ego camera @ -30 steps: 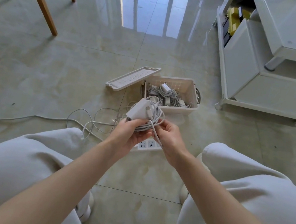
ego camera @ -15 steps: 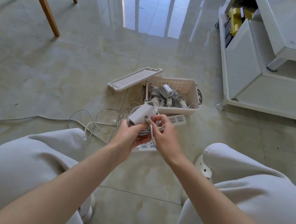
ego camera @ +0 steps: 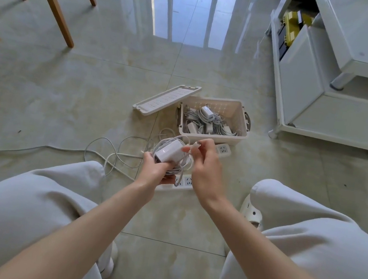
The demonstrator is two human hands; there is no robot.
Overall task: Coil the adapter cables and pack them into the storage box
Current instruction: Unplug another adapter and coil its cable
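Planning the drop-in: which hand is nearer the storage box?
Right. The right hand hovers just before the storage box; the left hand grips the coiled adapter farther back, leftward.

This appears to be a home living room: a glossy beige tiled floor (ego camera: 72,92) reflects a tall window, slanted light wooden chair legs (ego camera: 54,5) stand at the upper left, and a low white cabinet (ego camera: 300,79) sits at the right.

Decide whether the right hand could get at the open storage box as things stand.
Probably yes: the box sits open just beyond the right hand, its lid set aside, with nothing blocking the way. The hand pinches a cable end, though.
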